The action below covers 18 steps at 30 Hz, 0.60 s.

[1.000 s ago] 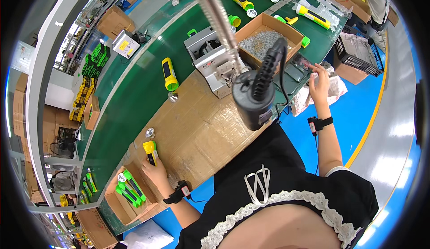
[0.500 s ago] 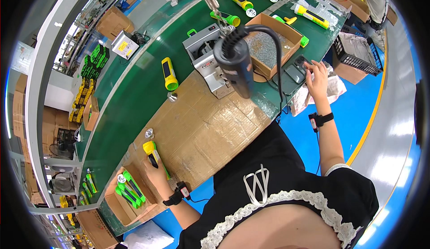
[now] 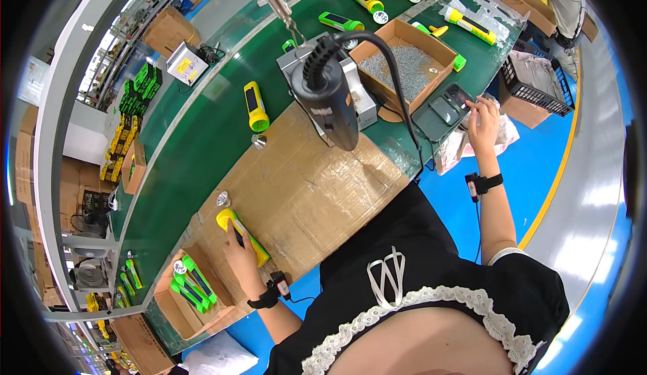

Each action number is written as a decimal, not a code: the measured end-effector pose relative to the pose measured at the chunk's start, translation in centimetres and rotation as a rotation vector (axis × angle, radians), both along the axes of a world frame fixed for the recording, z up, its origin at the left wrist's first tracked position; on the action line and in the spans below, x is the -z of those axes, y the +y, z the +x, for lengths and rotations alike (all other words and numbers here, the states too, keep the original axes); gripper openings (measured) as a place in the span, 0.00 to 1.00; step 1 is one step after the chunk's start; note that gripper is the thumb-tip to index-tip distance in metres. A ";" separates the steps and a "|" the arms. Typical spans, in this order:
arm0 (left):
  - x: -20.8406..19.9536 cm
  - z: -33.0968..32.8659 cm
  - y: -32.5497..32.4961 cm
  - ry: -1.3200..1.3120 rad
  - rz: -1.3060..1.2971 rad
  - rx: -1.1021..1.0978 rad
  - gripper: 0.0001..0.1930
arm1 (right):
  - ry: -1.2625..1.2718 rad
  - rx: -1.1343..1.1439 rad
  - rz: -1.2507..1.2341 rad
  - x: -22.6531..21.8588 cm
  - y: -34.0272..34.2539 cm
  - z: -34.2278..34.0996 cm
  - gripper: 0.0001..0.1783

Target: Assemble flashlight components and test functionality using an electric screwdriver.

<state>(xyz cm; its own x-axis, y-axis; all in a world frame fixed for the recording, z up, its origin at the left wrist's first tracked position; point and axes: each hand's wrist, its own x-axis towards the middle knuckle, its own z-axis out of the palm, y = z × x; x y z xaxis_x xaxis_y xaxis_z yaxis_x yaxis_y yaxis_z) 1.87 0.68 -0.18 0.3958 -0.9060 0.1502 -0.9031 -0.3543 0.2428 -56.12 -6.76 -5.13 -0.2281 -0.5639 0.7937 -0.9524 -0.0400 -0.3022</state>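
My left hand [image 3: 242, 260] is closed on a yellow flashlight [image 3: 257, 248] with a dark panel, its fingers lying along the body over the cardboard sheet [image 3: 310, 186]. A loose silver reflector cup [image 3: 224, 199] sits just beyond the flashlight's head. At the right, my right hand [image 3: 483, 126] has its fingers apart, with the fingertips at the edge of a dark phone [image 3: 441, 114] lying on the green table. Between the hands, a black electric screwdriver [image 3: 330, 109] hangs on its cable, in front of a grey machine [image 3: 364, 102].
An open carton of small screws [image 3: 403, 68] stands right of the machine. Another yellow flashlight [image 3: 255, 105] and a reflector [image 3: 259, 142] lie beyond the cardboard. Green flashlights [image 3: 194, 287] fill a carton at lower left. A black crate [image 3: 538, 82] stands at far right.
The flashlight's near end has swung slightly right, with my left hand's fingers now further over it. My right hand has drawn a little right on the phone. The hanging screwdriver has swung left.
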 end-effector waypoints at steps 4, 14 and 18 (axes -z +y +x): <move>0.5 0.3 0.1 -0.013 -0.026 0.008 0.28 | -0.018 -0.006 0.009 0.3 0.0 0.0 0.07; 1.2 0.4 -0.1 -0.055 -0.045 0.017 0.27 | -0.136 -0.121 0.091 -0.7 -0.6 1.2 0.11; 1.0 0.3 -0.1 -0.063 -0.044 0.016 0.26 | -0.164 -0.179 0.063 -0.3 -1.3 1.0 0.13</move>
<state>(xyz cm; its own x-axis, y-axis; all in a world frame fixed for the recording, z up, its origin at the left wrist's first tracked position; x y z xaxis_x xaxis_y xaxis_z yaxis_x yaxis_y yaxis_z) 2.13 0.57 -1.17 0.3696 -0.9043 0.2139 -0.9226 -0.3297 0.2002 -55.11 -8.01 -4.78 -0.2430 -0.6543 0.7162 -0.8696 -0.1801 -0.4597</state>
